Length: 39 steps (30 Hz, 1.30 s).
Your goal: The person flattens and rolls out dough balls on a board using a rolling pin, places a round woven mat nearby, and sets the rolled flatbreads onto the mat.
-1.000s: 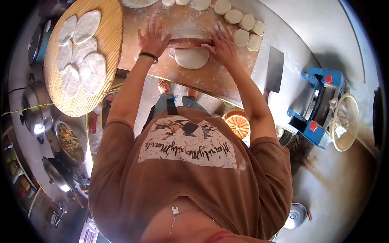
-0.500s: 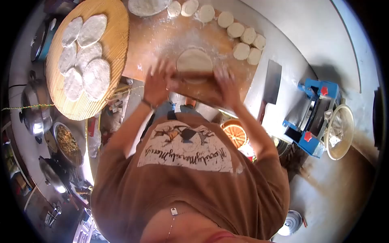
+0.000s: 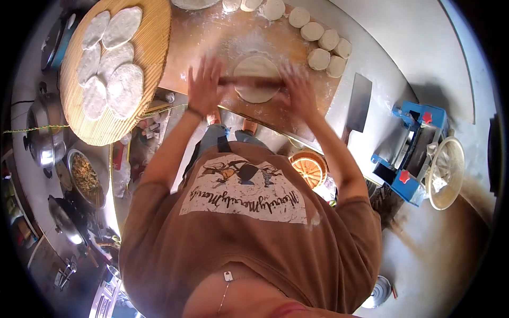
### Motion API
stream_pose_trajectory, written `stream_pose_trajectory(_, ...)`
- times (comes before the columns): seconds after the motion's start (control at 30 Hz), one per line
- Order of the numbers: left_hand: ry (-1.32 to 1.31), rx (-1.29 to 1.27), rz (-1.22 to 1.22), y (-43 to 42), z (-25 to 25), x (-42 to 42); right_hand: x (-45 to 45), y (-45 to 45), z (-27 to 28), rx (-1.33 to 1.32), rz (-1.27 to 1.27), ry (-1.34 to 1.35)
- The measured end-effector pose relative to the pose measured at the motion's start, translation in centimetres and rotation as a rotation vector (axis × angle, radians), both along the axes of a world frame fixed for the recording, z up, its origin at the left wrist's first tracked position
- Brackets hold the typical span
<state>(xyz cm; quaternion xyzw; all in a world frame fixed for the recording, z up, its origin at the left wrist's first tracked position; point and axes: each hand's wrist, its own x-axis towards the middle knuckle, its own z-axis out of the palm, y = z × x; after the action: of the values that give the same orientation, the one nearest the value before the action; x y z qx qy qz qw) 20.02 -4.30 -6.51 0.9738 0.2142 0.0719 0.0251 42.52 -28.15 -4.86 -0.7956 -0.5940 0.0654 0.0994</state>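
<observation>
A slim rolling pin (image 3: 251, 81) lies across a round flat sheet of dough (image 3: 255, 96) on the floured wooden board (image 3: 197, 38). My left hand (image 3: 204, 88) rests on the pin's left end with its fingers stretched out and apart. At the right end is my right hand (image 3: 299, 93), blurred by motion, its fingers also extended over the pin. Neither hand is wrapped around it. Several thick dough rounds (image 3: 312, 32) line the board's far and right edges.
On the left, a round woven tray (image 3: 154, 69) bears several flattened dough pieces (image 3: 125, 91). A cleaver (image 3: 360, 102) lies right of the board. Further right stand a blue-framed roller machine (image 3: 405, 153) and a cream basket (image 3: 448, 172). A bowl of chopped filling (image 3: 86, 180) sits at lower left.
Both hands and the rolling pin have shifted up in the view relative to the dough, from its lower edge to its middle. The camera view has also shifted slightly.
</observation>
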Motion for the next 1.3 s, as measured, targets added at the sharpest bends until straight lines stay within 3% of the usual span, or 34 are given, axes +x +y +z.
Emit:
stream_pose_trajectory(0.03,-0.065,-0.064,0.092,1.6,-0.2,2.6,2.0,2.7,-0.3,0.075,-0.049,-0.036)
stream_pose_trajectory(0.13,0.270,-0.264,0.122,0.4,4.6,4.5,4.1,4.0,-0.3,0.201,-0.016,-0.020)
stream_pose_trajectory(0.2,0.202,0.077,-0.077,-4.3,4.0,-0.6,2.0,-1.7,-1.1,0.181,0.037,0.022)
stream_pose_trajectory(0.27,0.130,-0.142,-0.142,-7.2,3.2,-4.0,-1.6,-6.1,1.0,0.113,0.027,0.090)
stream_pose_trajectory(0.43,0.011,-0.048,0.041,-1.7,-0.5,1.8,2.4,0.8,0.8,-0.054,-0.097,0.111)
stream_pose_trajectory(0.5,0.049,-0.116,0.104,-1.9,2.3,3.0,2.6,0.8,0.1,-0.031,-0.069,0.103)
stream_pose_trajectory(0.57,0.146,-0.073,-0.004,-5.9,2.2,-0.8,3.2,-0.8,-0.7,0.189,0.078,-0.002)
stream_pose_trajectory(0.67,0.196,-0.197,-0.158,-9.9,1.3,-5.9,-0.8,-7.4,1.0,0.086,0.118,0.082)
stream_pose_trajectory(0.7,-0.017,-0.223,-0.095,-9.1,-0.4,-5.2,-0.7,-5.9,1.6,-0.128,0.089,-0.038)
stream_pose_trajectory(0.73,0.175,0.028,-0.036,-7.3,-0.9,-3.6,-0.6,-3.7,1.8,-0.051,0.077,-0.051)
stream_pose_trajectory(0.8,-0.054,-0.073,0.129,-3.0,0.0,1.0,1.6,2.0,1.2,0.133,0.061,-0.111)
stream_pose_trajectory(0.87,0.031,-0.101,0.156,-1.9,1.5,2.2,1.8,2.0,-0.1,0.095,0.035,-0.082)
stream_pose_trajectory(0.97,0.112,-0.172,0.048,-6.2,2.4,-2.3,-1.4,-2.6,0.7,0.080,0.090,-0.045)
stream_pose_trajectory(1.1,-0.226,-0.276,-0.033,-8.6,1.6,-5.3,-1.9,-4.9,-1.0,0.250,0.176,0.074)
stream_pose_trajectory(1.2,-0.321,-0.252,-0.033,-7.9,3.6,-3.2,-0.6,1.9,1.4,0.097,-0.157,0.293)
stream_pose_trajectory(1.3,-0.352,-0.258,-0.077,-8.9,4.3,-3.6,-0.3,8.5,1.4,0.141,-0.040,0.136)
